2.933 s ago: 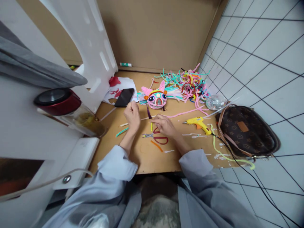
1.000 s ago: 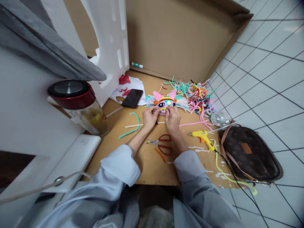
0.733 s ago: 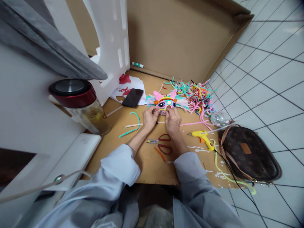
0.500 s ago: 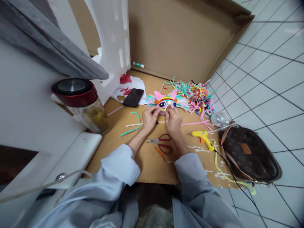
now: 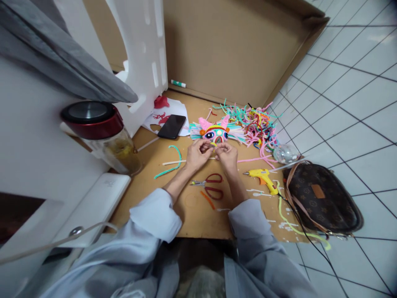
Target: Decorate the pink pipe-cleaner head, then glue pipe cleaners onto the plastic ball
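My left hand [image 5: 196,154] and my right hand [image 5: 227,156] meet fingertip to fingertip just below a pink pipe-cleaner animal face [image 5: 216,132] lying on the cardboard sheet [image 5: 186,207]. Both pinch a short yellow pipe-cleaner piece [image 5: 214,144] between them. Red-handled scissors [image 5: 211,186] lie by my right wrist. A teal pipe cleaner [image 5: 171,162] curves to the left of my left hand.
A heap of coloured pipe cleaners [image 5: 252,122] lies at the back right. Near my right arm are a yellow glue gun [image 5: 262,178] and a brown handbag [image 5: 322,196]. A black phone [image 5: 171,126], a red-lidded jar [image 5: 102,138] and white foam [image 5: 145,62] stand left.
Both hands moved from the scissors area up to the animal face, then drew back slightly toward me, still pinching the yellow piece. A teal pipe cleaner now lies curved at the left.
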`<state>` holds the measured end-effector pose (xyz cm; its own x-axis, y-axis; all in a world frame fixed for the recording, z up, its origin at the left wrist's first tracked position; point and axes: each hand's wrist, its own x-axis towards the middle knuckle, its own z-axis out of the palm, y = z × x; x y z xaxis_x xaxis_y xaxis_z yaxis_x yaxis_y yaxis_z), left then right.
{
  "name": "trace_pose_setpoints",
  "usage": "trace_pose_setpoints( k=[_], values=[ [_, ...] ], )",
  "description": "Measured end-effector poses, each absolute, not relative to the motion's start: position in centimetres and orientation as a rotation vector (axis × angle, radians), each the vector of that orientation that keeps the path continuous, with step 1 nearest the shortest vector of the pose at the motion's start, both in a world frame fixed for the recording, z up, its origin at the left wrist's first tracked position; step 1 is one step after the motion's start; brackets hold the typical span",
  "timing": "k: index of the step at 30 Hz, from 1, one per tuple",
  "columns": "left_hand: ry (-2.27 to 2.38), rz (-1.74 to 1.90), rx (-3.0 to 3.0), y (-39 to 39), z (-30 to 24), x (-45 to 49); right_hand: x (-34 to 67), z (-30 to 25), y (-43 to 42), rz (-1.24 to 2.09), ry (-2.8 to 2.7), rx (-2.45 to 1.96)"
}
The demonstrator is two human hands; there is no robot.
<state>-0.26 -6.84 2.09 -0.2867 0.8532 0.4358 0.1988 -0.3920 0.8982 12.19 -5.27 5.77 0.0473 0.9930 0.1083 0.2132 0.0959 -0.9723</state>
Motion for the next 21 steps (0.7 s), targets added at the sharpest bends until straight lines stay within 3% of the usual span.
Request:
trace_pose_setpoints(
  k=[9,21],
  values=[
    [1.181,1.667,1.501,-6.7,1.8,-0.5,12.2,6.9,-5.6,1.347,-1.11,-1.25],
    [1.185,1.629,1.556,-6.8,2.0,-1.1,12.4,6.3,-5.1,1.258,-1.239,-1.248]
  ],
)
